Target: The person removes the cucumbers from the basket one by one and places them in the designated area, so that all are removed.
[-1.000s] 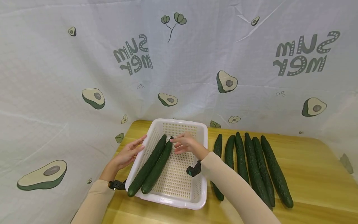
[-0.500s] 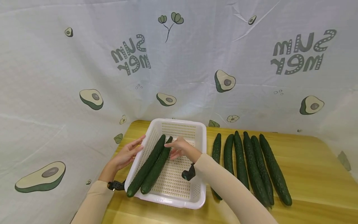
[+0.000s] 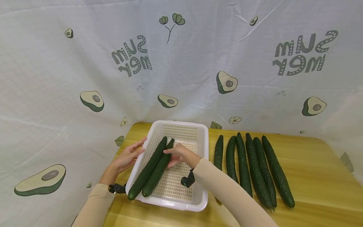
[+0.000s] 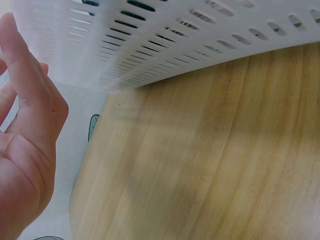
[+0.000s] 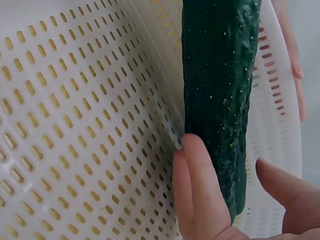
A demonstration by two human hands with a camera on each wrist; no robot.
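Two dark green cucumbers lie side by side in a white perforated plastic basket [image 3: 204, 176]: the left cucumber [image 3: 147, 169] along its left wall, the right cucumber [image 3: 158, 173] just beside it. My left hand [image 3: 127, 158] touches the basket's left rim from outside, fingers fairly straight. Over the upper part of the right cucumber is my right hand [image 3: 180, 155], thumb and fingers spread to either side. In the right wrist view, its fingers [image 5: 202, 185] touch the cucumber's side, while the thumb stands a little off the other side.
To the right of the basket, several more cucumbers [image 3: 256, 175] lie in a row on the wooden table [image 3: 314, 183]. The right forearm covers parts of some. A white curtain [image 3: 195, 63] printed with avocados hangs behind and to the left.
My right hand has moved left and toward me, from the right cucumber's far end to over its upper part. Left hand, basket and cucumbers look unmoved.
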